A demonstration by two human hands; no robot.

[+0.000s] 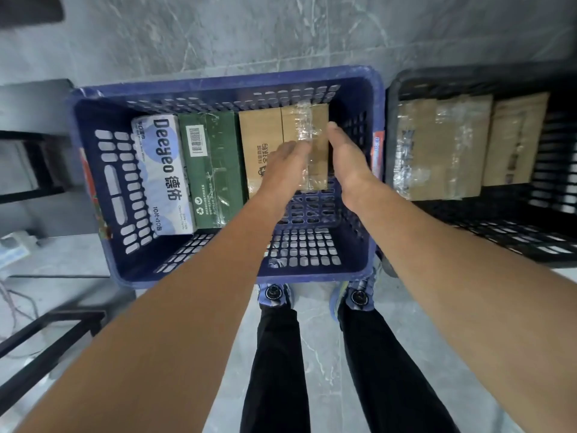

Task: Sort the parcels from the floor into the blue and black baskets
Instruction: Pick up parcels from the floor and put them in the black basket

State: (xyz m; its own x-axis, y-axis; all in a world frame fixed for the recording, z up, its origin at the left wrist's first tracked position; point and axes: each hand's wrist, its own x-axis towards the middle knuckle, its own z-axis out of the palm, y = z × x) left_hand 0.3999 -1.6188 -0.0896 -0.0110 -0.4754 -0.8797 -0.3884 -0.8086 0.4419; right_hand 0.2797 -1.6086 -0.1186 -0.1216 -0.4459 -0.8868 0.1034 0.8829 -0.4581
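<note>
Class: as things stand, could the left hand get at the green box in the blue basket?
Probably yes: the green box lies uncovered just beside the left hand, with nothing between them.

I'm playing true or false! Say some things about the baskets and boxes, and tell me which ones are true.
1. The blue basket holds three parcels. True.
2. The green box lies between the white Deeyeo pack and the brown cardboard box. True.
3. The black basket is empty. False: two cardboard parcels with tape on them lie in it.
4. Both hands are at the green box. False: the left hand and the right hand are at the brown cardboard box.
5. The black basket stands to the right of the blue basket. True.
</note>
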